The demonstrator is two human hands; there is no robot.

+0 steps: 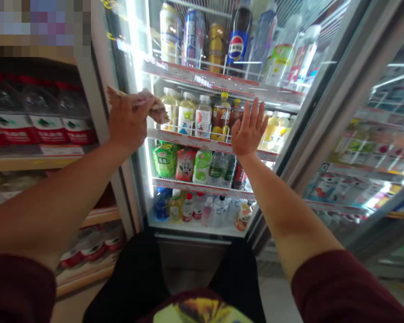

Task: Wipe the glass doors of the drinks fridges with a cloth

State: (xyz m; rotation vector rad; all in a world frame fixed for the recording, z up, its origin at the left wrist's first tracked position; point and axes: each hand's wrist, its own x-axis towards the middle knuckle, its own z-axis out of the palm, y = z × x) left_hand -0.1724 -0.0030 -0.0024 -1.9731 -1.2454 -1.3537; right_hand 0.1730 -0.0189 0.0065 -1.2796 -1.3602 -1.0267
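Note:
My left hand (128, 121) grips a crumpled, brownish-pink cloth (156, 110), its folds sticking out on both sides of the fingers. It is held up at the left side of a lit drinks fridge (202, 146). My right hand (249, 128) is raised with fingers spread, palm toward the fridge front, and holds nothing. It appears to lie flat against the glass door, though contact is hard to make out. Behind the hands stand juice bottles (186, 112) and dark tea bottles (221, 114), the right hand partly covering some of them.
Cans and a Pepsi bottle (239, 38) fill the upper shelf; small bottles (187, 208) line the bottom. On the left, a shelf rack (37, 163) carries large red-labelled bottles (76, 121). A metal door frame (309, 148) and another stocked fridge (357, 179) stand to the right.

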